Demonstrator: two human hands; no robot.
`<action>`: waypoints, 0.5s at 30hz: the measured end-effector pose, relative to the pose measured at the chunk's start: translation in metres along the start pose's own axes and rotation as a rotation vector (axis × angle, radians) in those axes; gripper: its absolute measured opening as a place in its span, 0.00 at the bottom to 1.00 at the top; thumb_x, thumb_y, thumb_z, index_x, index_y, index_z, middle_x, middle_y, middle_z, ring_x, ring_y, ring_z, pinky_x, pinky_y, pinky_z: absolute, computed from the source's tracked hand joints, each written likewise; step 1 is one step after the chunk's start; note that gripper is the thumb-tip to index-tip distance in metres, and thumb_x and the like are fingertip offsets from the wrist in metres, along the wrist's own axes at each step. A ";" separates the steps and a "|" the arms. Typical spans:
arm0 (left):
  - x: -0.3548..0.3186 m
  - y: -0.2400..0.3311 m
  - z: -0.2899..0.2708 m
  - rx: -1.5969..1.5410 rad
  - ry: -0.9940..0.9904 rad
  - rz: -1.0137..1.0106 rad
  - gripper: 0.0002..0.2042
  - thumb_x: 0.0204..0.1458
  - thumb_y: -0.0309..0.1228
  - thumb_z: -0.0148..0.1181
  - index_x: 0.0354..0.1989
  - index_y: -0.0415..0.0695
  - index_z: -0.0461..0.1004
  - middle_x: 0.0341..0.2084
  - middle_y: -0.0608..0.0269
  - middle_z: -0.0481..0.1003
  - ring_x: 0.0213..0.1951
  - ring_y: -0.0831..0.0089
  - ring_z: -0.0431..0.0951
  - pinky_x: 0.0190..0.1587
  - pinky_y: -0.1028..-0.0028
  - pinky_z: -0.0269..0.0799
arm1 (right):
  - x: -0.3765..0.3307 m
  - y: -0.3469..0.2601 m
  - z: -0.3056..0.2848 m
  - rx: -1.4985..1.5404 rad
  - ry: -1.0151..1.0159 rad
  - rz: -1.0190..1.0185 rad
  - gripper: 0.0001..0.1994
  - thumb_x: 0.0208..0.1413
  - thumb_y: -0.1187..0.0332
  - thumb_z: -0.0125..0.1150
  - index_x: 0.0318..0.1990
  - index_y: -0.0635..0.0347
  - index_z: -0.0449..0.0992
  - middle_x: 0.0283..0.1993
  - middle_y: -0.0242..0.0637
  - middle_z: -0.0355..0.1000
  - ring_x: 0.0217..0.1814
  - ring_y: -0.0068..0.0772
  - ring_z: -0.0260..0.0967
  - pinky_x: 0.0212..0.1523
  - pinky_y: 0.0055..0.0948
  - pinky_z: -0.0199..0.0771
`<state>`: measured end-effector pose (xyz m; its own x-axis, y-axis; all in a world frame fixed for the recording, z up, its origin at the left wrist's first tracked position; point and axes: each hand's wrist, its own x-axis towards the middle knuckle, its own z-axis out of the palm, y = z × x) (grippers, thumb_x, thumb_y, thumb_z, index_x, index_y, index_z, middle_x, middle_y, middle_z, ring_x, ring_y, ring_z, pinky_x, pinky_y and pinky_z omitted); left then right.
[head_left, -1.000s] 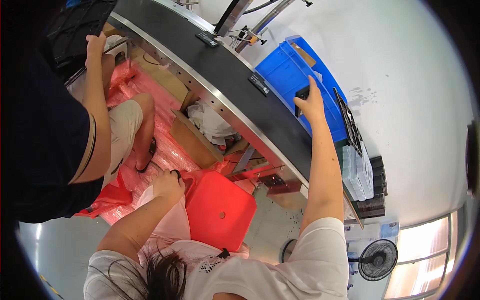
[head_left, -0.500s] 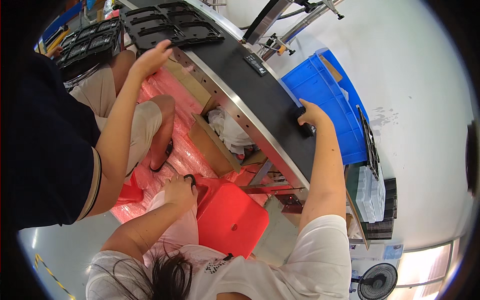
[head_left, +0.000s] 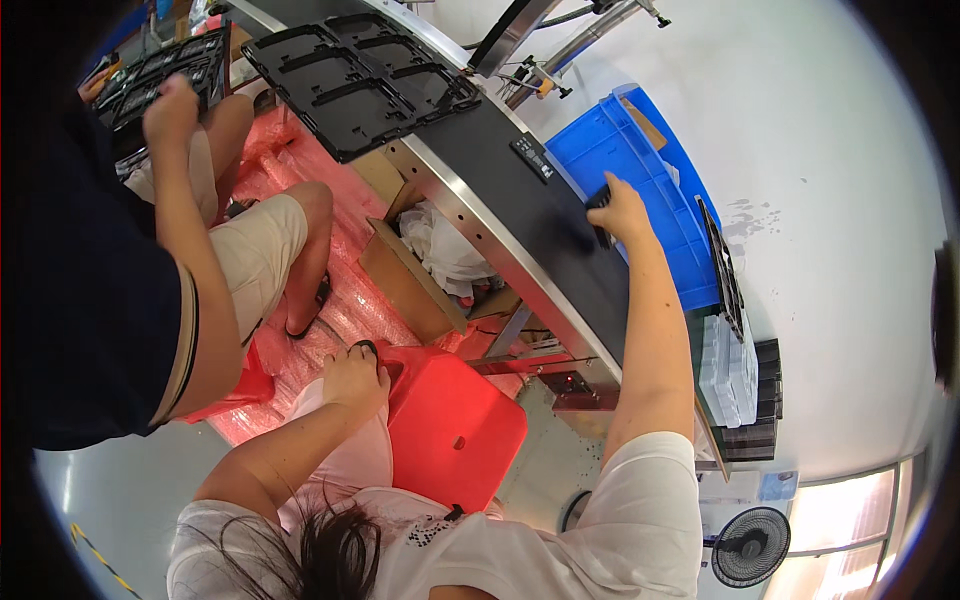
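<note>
My right hand (head_left: 624, 215) reaches over the dark belt and grips a flat black block (head_left: 599, 212), kind unclear, lifted slightly above or resting at the belt's surface; I cannot tell which. Its fingers partly hide the block. A similar flat black block with pale printing (head_left: 532, 158) lies on the belt farther up. Down by my leg, next to the red stool, my left hand (head_left: 352, 385) is closed with a black ring-shaped thing (head_left: 368, 347) at its fingers. A large black tray with several compartments (head_left: 365, 90) sits on the belt's far stretch, overhanging its near edge.
A blue crate (head_left: 640, 170) stands along the belt's right side. Below the metal rail (head_left: 470, 215) is an open cardboard box (head_left: 405, 285) with white plastic. A co-worker (head_left: 110, 290) sits at left, near another black tray (head_left: 165, 80). The red stool (head_left: 455, 430) is close by.
The large tray and the printed block have moved along the belt toward me. The co-worker's hand has left the tray and swung left. My right hand has shifted slightly up and left with the block.
</note>
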<state>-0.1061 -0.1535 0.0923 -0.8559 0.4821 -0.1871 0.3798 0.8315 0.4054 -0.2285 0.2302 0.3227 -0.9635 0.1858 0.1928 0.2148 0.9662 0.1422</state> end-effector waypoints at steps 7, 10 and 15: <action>0.000 0.000 -0.004 0.057 -0.003 0.001 0.19 0.49 0.41 0.48 0.42 0.40 0.72 0.38 0.55 0.73 0.44 0.60 0.71 0.46 0.58 0.63 | 0.055 -0.052 -0.005 0.048 -0.099 -0.037 0.38 0.27 0.65 0.65 0.54 0.69 0.65 0.46 0.56 0.69 0.50 0.51 0.67 0.51 0.35 0.68; 0.002 -0.001 -0.002 0.060 0.010 0.010 0.18 0.48 0.41 0.49 0.41 0.41 0.73 0.37 0.55 0.73 0.43 0.59 0.71 0.45 0.58 0.63 | 0.063 -0.047 0.011 0.042 -0.232 -0.014 0.37 0.27 0.66 0.66 0.52 0.69 0.66 0.43 0.56 0.70 0.50 0.51 0.68 0.50 0.35 0.69; 0.007 -0.004 0.006 0.049 0.049 0.014 0.16 0.46 0.41 0.50 0.34 0.41 0.75 0.35 0.54 0.74 0.41 0.57 0.71 0.43 0.58 0.64 | 0.054 -0.006 0.015 0.365 -0.442 0.097 0.46 0.24 0.63 0.72 0.60 0.62 0.61 0.58 0.48 0.64 0.60 0.43 0.62 0.58 0.32 0.62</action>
<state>-0.1112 -0.1521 0.0835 -0.8659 0.4809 -0.1373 0.4078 0.8378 0.3629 -0.2840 0.2367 0.3179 -0.9344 0.2572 -0.2463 0.3115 0.9256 -0.2152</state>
